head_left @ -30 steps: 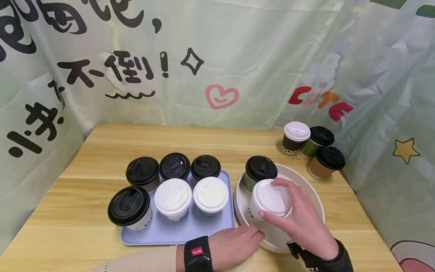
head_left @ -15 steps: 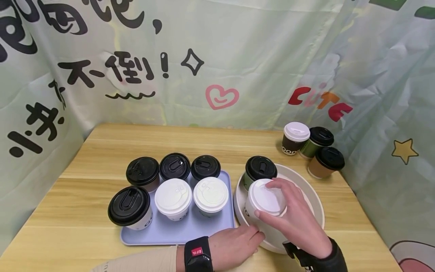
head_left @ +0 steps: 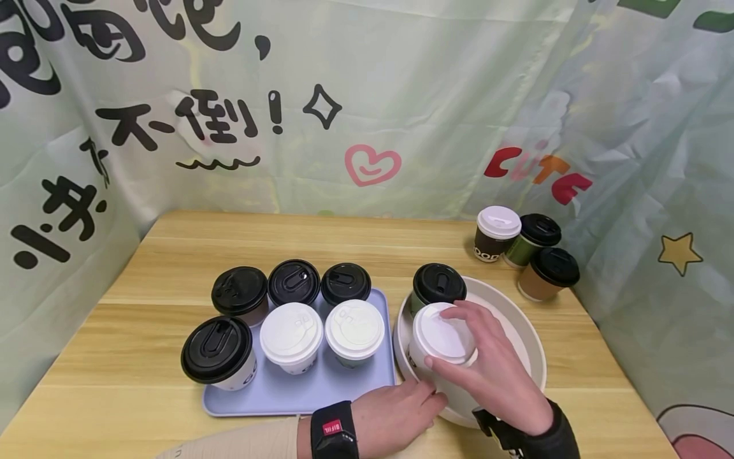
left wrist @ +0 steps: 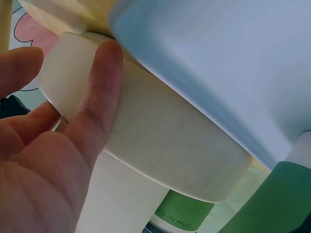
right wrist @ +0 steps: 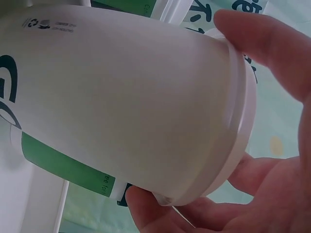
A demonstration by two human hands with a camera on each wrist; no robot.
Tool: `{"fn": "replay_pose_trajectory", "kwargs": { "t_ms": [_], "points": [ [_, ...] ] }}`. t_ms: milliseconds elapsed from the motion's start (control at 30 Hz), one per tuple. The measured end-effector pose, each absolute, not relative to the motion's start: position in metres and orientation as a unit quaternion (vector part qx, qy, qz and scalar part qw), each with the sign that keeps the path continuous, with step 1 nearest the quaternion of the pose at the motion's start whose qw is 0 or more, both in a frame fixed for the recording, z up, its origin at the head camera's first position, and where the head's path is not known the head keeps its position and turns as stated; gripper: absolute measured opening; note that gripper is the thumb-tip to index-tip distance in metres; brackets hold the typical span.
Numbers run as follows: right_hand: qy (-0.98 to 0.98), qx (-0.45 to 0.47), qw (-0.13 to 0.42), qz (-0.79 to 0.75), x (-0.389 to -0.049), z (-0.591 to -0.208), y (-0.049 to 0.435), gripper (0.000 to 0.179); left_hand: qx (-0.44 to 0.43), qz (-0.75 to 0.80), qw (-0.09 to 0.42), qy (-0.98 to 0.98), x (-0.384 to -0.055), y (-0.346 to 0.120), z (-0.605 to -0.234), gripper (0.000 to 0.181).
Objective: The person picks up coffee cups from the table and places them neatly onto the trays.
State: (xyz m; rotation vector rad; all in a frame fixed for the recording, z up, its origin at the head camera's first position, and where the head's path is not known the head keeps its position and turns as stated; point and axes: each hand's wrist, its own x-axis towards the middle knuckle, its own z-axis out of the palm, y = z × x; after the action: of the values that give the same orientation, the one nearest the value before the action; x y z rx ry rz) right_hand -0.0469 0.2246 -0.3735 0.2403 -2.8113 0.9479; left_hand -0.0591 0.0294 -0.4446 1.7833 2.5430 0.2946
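My right hand (head_left: 499, 370) grips a white paper cup (head_left: 441, 335) by its white lid, with the thumb and fingers spread around the lid's edge. In the right wrist view, dark print shows on the side of this cup (right wrist: 121, 102). It is over the round cream tray (head_left: 536, 344), just in front of a green cup with a black lid (head_left: 438, 285). My left hand (head_left: 395, 411) lies at the tray's near left side. The left wrist view shows its straight fingers (left wrist: 104, 82) against the tray's outer wall (left wrist: 165, 131), with the thumb held apart.
A lilac rectangular tray (head_left: 287, 401) stands left of the round one, with several lidded cups on and around it. At the back right, a white-lidded cup (head_left: 496, 234), a green cup (head_left: 533, 240) and a brown cup (head_left: 548, 274) stand close together near the curtain.
My right hand has shifted slightly left with the white cup, bringing it toward the round tray's left side. The left hand has stayed at the tray's edge.
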Motion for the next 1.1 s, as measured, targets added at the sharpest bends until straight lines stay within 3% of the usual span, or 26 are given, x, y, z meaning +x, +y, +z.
{"fn": "replay_pose_trajectory", "kwargs": {
  "t_ms": [633,1100],
  "points": [
    [-0.943,0.101,0.085,0.304,-0.0468,-0.3754,0.2212,0.059,0.576,0.064,-0.031,0.815,-0.0578,0.0298,-0.4469,0.026],
    [-0.943,0.100,0.083,0.305,-0.0486,-0.3768,0.2216,0.060,0.579,0.078,-0.002,0.812,-0.0596,0.0293,-0.4451,0.030]
  ]
}}
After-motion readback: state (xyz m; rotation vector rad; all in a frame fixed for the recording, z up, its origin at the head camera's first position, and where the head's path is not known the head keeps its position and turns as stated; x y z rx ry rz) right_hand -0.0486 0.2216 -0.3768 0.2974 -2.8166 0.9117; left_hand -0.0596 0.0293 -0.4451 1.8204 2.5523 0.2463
